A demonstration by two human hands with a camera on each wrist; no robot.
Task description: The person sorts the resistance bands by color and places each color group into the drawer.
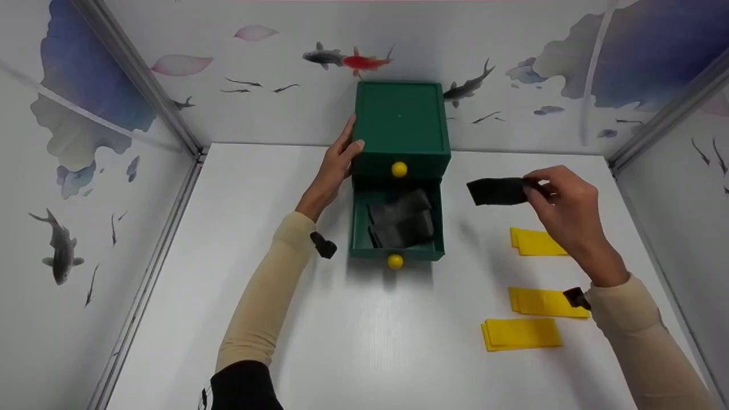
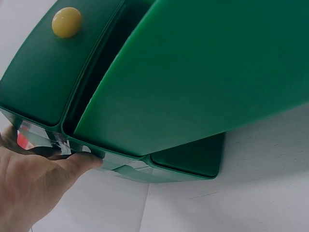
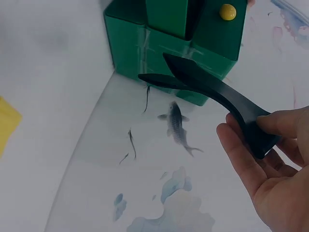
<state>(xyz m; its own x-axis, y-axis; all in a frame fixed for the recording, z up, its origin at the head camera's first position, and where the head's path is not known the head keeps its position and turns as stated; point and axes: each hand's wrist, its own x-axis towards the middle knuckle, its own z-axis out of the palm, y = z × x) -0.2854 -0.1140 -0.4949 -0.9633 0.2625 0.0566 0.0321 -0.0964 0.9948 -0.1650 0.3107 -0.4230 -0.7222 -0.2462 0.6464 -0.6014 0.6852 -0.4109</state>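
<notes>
A green drawer cabinet (image 1: 400, 117) with yellow knobs stands at the back of the table, its middle drawer (image 1: 364, 253) pulled out. Inside that drawer lie dark folded strips (image 1: 404, 229), overlapping each other. My left hand (image 1: 333, 168) rests against the cabinet's left side, fingers extended along it and thumb near the front corner. To the right of the cabinet, above the table, my right hand (image 1: 569, 205) pinches one end of a black folded strip (image 1: 497, 192). Two layers of this strip spread apart at its free end in the right wrist view.
Three small stacks of yellow strips lie on the right of the table: a far stack (image 1: 541, 243), a middle stack (image 1: 541, 302) and a near stack (image 1: 524, 333). White walls (image 1: 256, 114) printed with fish enclose the table's back and sides.
</notes>
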